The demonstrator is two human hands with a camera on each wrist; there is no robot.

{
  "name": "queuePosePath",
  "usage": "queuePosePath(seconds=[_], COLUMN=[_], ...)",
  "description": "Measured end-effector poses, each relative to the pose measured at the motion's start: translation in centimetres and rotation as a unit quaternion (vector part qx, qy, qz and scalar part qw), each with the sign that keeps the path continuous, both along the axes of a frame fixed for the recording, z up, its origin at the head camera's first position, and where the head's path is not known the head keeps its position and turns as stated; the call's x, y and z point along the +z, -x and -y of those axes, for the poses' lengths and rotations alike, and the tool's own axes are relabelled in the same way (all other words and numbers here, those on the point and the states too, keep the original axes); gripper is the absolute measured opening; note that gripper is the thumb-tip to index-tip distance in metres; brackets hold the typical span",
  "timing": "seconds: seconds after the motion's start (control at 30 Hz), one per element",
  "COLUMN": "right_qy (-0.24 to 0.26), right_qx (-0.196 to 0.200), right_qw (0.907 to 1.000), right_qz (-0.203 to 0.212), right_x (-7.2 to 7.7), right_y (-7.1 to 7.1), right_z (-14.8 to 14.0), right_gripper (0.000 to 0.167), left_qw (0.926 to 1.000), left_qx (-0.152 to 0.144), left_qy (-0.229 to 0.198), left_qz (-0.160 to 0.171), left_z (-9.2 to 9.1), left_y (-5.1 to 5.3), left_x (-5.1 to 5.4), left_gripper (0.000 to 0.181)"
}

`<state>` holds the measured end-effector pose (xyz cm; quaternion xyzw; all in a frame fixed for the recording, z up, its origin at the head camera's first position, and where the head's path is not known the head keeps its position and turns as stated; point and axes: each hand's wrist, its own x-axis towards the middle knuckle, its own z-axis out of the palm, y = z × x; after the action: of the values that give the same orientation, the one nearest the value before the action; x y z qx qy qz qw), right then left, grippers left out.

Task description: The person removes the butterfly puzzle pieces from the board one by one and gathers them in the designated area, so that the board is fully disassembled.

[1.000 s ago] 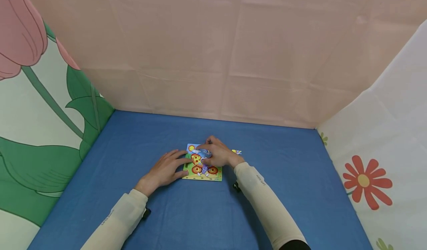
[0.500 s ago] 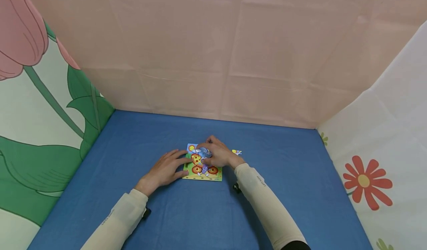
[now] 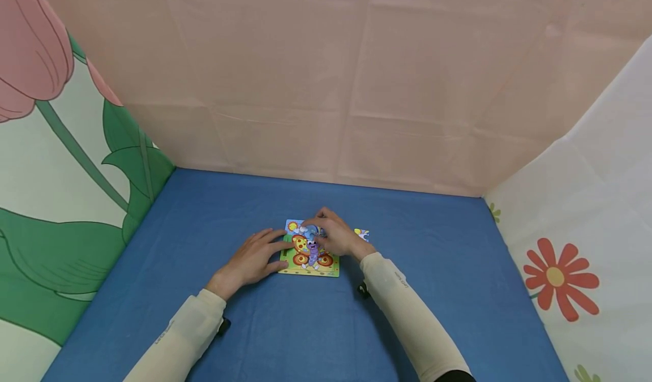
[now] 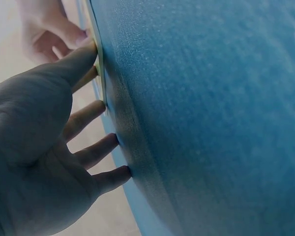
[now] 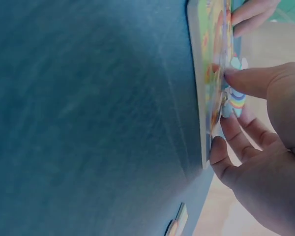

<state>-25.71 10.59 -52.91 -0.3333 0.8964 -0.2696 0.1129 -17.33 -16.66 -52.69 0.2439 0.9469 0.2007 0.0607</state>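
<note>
The right hand [image 3: 337, 236] pinches a rainbow piece [image 5: 237, 102] at its left, over the far half of the puzzle board [image 3: 326, 271]; the left hand [image 3: 251, 261], farther off, touches the board's left edge with spread fingers.

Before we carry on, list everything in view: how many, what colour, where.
Flat square butterfly-picture board: 1, multicoloured, mid-table.
Flat rainbow-printed piece: 1, mostly blue, at the board's upper part, pinched.
Small flat loose piece: 1, yellow, white and blue, on the table right of the board.
Smooth table surface: 1, blue, under the board.
Creased backdrop sheet: 1, beige, behind the table.
Tulip-printed panel: 1, white, pink and green, left.
Flower-printed panel: 1, white and red, right.
Small wrist devices: 2, black, by the wrists.
Long sleeves: 2, cream, forearms.
Left hand: 1, bare, touching the board's left edge.
Right hand: 1, bare, pinching the rainbow-printed piece.
</note>
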Motion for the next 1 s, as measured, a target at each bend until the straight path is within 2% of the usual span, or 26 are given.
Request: queuePosePath(seconds=[0.2,0.43,0.67,1.0], right_qy=[0.016,0.042,0.068,0.12], right_qx=[-0.027,-0.049,-0.048,-0.076], right_qw=[0.9994,0.9979,0.9964,0.9896], right_qz=[-0.013,-0.009,-0.02,0.024], right_x=[-0.4,-0.3,-0.3,0.1], right_y=[0.1,0.0,-0.1,-0.6], right_z=[-0.1,-0.4,-0.6,-1.4], right_gripper=[0.051,0.04,0.03,0.017], left_qw=[1.0,1.0,0.9999,1.0], left_qx=[-0.002,-0.001,-0.006,-0.001], left_qy=[0.001,-0.002,-0.006,-0.002], left_qz=[-0.003,0.002,-0.009,-0.004], left_z=[-0.1,-0.2,-0.2,-0.2], left_y=[0.0,0.0,0.0,0.0], left_x=[-0.1,-0.1,-0.1,-0.1], left_gripper=[0.048,0.05,0.048,0.048])
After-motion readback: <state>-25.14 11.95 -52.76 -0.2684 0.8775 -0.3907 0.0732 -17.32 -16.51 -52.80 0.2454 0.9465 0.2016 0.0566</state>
